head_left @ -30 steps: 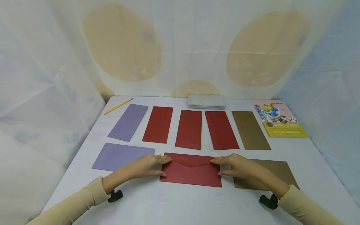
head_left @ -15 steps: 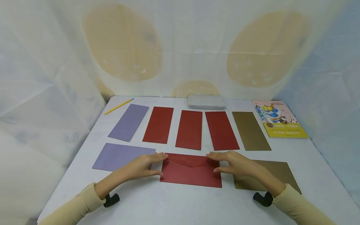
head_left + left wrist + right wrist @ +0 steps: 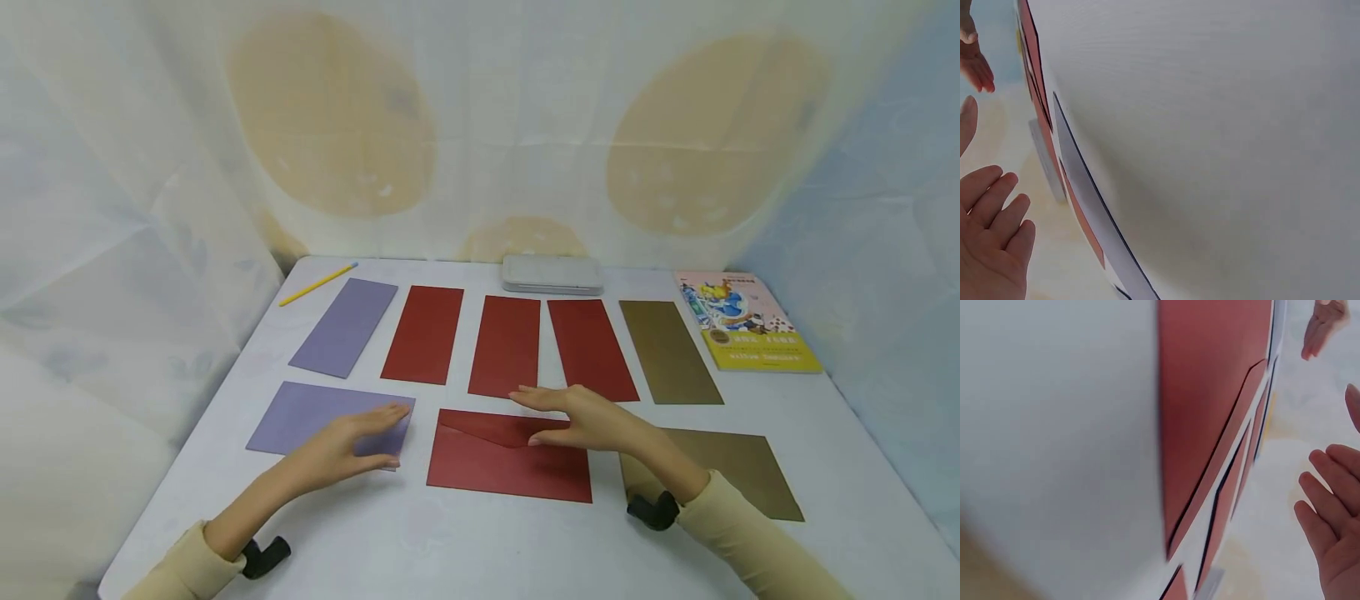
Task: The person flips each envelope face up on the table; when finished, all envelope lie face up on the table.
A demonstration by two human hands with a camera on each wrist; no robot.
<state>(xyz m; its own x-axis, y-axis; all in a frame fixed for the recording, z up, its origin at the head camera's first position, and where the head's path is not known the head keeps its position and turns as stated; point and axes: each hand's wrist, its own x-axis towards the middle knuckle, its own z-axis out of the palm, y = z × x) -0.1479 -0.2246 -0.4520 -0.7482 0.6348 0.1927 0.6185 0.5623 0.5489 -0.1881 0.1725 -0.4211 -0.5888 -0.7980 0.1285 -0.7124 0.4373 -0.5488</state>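
Observation:
A red envelope (image 3: pixel 498 475) lies flap side up at the front middle of the table. My right hand (image 3: pixel 592 423) hovers over its right part, fingers loosely extended and holding nothing; the right wrist view shows those relaxed fingers (image 3: pixel 1332 500) above the table. Over the right end of a purple envelope (image 3: pixel 300 408) is my left hand (image 3: pixel 348 443), with thumb and fingers apart and nothing between them. In the left wrist view the left palm (image 3: pixel 988 250) is bare. A gold envelope (image 3: pixel 738 467) lies at front right, partly covered by the right forearm.
Behind stands a row of envelopes: one purple (image 3: pixel 345 327), several red (image 3: pixel 423 333), one gold (image 3: pixel 670 352). A yellow pencil (image 3: pixel 318 284) lies at back left, a grey flat case (image 3: pixel 552 273) at the back middle, a picture book (image 3: pixel 746 321) at back right. Curtains enclose the table (image 3: pixel 450 550).
Both hands have left the red envelope's side edges. The left hand moved left over the purple envelope; the right hand moved left across the red one. The envelopes stay put.

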